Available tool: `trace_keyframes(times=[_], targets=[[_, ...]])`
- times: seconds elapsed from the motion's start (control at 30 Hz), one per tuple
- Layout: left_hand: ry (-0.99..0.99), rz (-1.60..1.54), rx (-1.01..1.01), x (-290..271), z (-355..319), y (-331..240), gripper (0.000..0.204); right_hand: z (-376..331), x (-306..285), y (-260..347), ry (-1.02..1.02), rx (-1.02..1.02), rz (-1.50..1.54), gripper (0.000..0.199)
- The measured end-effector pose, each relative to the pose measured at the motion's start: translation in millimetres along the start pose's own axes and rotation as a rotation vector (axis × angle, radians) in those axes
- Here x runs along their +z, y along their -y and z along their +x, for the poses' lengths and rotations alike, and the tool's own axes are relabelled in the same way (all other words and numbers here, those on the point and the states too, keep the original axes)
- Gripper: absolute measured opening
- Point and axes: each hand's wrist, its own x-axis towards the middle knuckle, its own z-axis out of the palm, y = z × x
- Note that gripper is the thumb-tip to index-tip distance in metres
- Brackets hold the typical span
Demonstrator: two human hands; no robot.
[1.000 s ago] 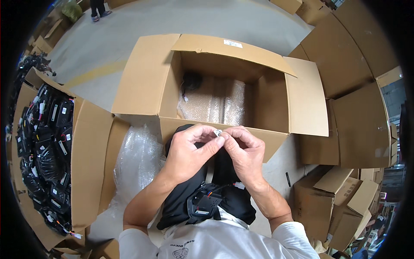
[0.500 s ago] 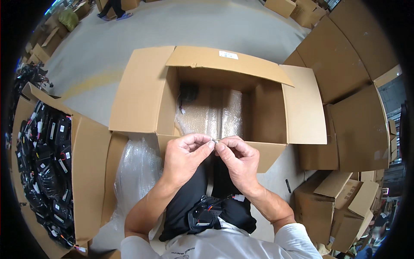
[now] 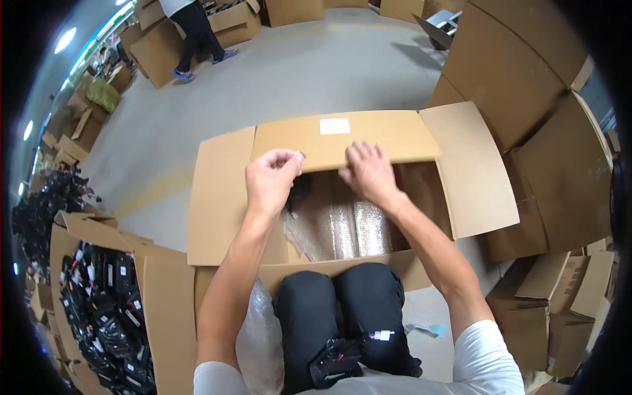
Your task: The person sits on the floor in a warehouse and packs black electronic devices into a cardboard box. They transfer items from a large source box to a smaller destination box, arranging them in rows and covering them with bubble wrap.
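A large open cardboard box (image 3: pixel 224 197) stands in front of my knees, lined with bubble wrap (image 3: pixel 342 227). My left hand (image 3: pixel 271 179) hovers over the box's left side, thumb and forefinger pinched on a small pale piece (image 3: pixel 300 156). My right hand (image 3: pixel 368 172) is stretched over the opening with fingers spread, its tips at the edge of the far flap (image 3: pixel 368 135), which carries a white label. A dark object (image 3: pixel 303 191) lies inside the box just below my left hand. A black pouch (image 3: pixel 336 361) rests on my lap.
To my left an open carton (image 3: pixel 99 309) holds several black packaged items. Stacked and flattened cardboard boxes (image 3: pixel 526 85) crowd the right. Clear plastic wrap (image 3: pixel 260 332) lies by my left knee. Another person (image 3: pixel 191 26) stands far off on the grey floor.
My hands were joined over the box's near edge on the small piece. They have parted and reached forward over the box, and the left hand keeps the piece.
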Motion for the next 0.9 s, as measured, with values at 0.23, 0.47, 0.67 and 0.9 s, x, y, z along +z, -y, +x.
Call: trace_keyframes(times=[0.23,0.47,0.67,0.9], targets=[[0.045,0.096,-0.206,53,124,89,0.015,-37,82,-18,-0.042,-0.038,-0.002,0.067],[0.089,0.147,-0.333,83,172,114,0.013,-35,90,-28,-0.074,-0.027,0.057,0.055],[0.049,0.197,-0.309,92,176,118,0.011,-30,92,-28,-0.070,-0.004,0.083,0.051],[0.056,0.242,-0.308,93,183,121,0.016,-29,91,-28,-0.071,-0.007,0.102,0.051]])
